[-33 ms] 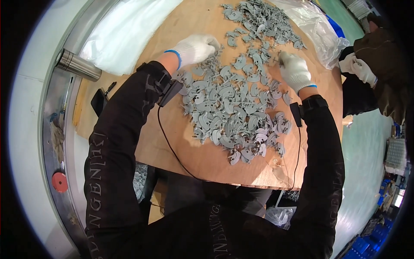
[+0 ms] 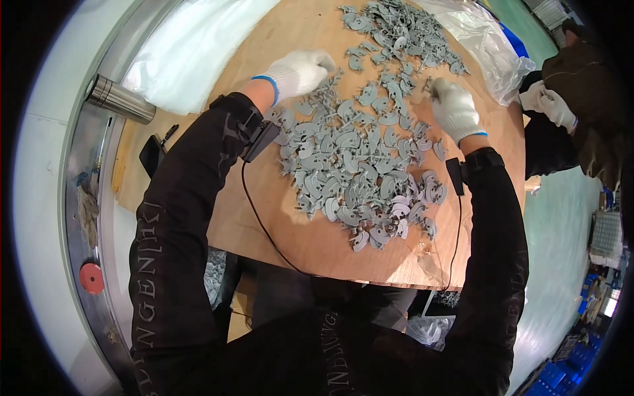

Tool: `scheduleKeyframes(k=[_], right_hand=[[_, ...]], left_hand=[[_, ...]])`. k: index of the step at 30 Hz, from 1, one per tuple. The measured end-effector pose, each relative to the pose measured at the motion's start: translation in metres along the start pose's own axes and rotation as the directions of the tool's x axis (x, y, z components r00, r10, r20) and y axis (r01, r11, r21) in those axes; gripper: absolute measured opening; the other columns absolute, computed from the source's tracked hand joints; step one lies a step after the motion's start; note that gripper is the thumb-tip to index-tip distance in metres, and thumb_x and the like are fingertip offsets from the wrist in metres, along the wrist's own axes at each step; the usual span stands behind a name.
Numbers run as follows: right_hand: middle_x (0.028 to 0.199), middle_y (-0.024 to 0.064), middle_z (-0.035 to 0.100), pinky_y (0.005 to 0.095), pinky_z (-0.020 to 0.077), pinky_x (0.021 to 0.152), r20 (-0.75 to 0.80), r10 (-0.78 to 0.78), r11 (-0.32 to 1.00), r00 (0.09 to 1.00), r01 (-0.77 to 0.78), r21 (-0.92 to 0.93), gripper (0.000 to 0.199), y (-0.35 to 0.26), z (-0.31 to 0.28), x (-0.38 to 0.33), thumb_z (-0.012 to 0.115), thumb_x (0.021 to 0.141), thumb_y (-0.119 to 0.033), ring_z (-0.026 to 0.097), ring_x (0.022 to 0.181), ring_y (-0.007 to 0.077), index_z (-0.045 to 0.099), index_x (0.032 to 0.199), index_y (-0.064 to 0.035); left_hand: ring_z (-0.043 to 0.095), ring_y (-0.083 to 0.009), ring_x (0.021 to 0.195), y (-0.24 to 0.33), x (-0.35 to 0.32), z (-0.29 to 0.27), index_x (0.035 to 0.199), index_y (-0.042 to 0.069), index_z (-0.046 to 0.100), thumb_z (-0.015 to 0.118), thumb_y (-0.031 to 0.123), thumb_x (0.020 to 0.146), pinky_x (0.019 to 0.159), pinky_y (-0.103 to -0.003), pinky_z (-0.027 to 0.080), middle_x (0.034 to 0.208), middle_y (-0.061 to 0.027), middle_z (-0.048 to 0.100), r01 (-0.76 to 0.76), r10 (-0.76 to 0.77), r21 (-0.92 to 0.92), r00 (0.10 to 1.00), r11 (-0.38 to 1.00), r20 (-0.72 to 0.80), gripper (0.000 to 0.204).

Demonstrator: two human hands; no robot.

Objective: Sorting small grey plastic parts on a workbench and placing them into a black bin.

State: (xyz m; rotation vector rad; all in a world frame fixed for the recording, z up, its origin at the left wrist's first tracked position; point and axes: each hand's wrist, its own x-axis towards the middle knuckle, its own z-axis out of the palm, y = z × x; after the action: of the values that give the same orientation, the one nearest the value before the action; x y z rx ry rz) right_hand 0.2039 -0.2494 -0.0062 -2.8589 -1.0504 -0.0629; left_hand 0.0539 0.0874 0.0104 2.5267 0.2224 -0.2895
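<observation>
My left hand (image 2: 298,72), in a white knitted glove with a blue cuff, is at the upper left edge of a large heap of grey parts (image 2: 347,165). Its fingers are curled together, and what they hold, if anything, is hidden. Across the heap, my right hand (image 2: 456,111), gloved the same way, is closed with thumb and fingertips together. A small grey bit shows at those fingertips, apparently one of the parts. Each part is a flat, curved piece with small holes and thin pegs. The heap spreads loosely over a wooden tabletop (image 2: 251,221).
A second heap of grey parts (image 2: 403,33) lies farther back. White sheeting (image 2: 188,63) covers the far left; a clear plastic bag (image 2: 492,49) lies far right. A steel flask (image 2: 119,99) rests left. Another person's gloved hand (image 2: 551,105) is beyond the right edge. Cables hang from both wrists.
My right hand has shifted slightly to the right, away from the heap. My left hand has moved very slightly upward. The heaps look the same.
</observation>
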Motion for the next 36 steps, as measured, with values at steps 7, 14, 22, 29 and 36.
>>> scheduleKeyframes(k=[7,14,22,29,36], right_hand=[[0.121,0.0188,0.076,0.0460,0.0576,0.097,-0.028,0.194,0.881,0.981,-0.162,0.445,0.032,-0.035,-0.020,-0.025,0.070,0.097,-0.016,0.073,0.112,0.0393,0.065,0.128,-0.0097],[0.129,0.0236,0.074,0.0454,0.0555,0.102,0.051,-0.065,0.907,0.997,0.038,0.419,0.048,-0.091,-0.018,-0.019,0.064,0.101,-0.020,0.071,0.119,0.0396,0.058,0.147,-0.0106],[0.119,0.0268,0.073,0.0489,0.0549,0.101,0.193,-0.214,0.899,0.958,0.116,0.422,0.044,-0.135,-0.028,-0.028,0.061,0.098,-0.020,0.070,0.116,0.0447,0.058,0.139,-0.0038],[0.113,0.0295,0.072,0.0533,0.0554,0.095,0.324,-0.302,0.944,0.897,0.233,0.233,0.039,-0.143,-0.013,-0.021,0.061,0.094,-0.015,0.070,0.110,0.0465,0.059,0.132,-0.0031],[0.111,0.0237,0.074,0.0505,0.0575,0.088,0.183,-0.269,0.942,0.946,0.218,0.254,0.040,-0.132,-0.011,-0.026,0.064,0.096,-0.014,0.073,0.100,0.0419,0.059,0.133,-0.0033]], left_hand=[[0.064,-0.0374,0.135,0.047,-0.016,-0.001,0.152,0.017,0.059,0.056,0.023,0.098,0.112,-0.047,0.052,0.150,-0.0198,0.064,0.022,-0.014,0.187,0.999,0.982,-0.044,0.055],[0.066,-0.0403,0.130,0.052,-0.001,0.032,0.151,0.017,0.060,0.062,0.021,0.095,0.108,-0.050,0.054,0.146,-0.0207,0.066,-0.044,0.040,0.326,0.999,0.944,0.020,0.056],[0.073,-0.0283,0.113,-0.019,0.001,0.015,0.138,0.006,0.065,0.064,0.011,0.095,0.093,-0.042,0.060,0.124,-0.0139,0.074,0.049,-0.104,-0.463,0.990,0.885,-0.095,0.042],[0.074,-0.0194,0.088,-0.049,-0.041,-0.006,0.132,0.003,0.065,0.063,0.015,0.101,0.070,-0.032,0.062,0.118,-0.0113,0.073,0.066,-0.142,-0.946,0.990,0.317,0.021,0.033],[0.072,-0.0240,0.083,-0.058,-0.077,0.032,0.127,-0.003,0.065,0.053,0.014,0.106,0.062,-0.032,0.064,0.111,-0.0195,0.071,0.095,0.179,-0.811,0.984,-0.577,-0.012,0.030]])
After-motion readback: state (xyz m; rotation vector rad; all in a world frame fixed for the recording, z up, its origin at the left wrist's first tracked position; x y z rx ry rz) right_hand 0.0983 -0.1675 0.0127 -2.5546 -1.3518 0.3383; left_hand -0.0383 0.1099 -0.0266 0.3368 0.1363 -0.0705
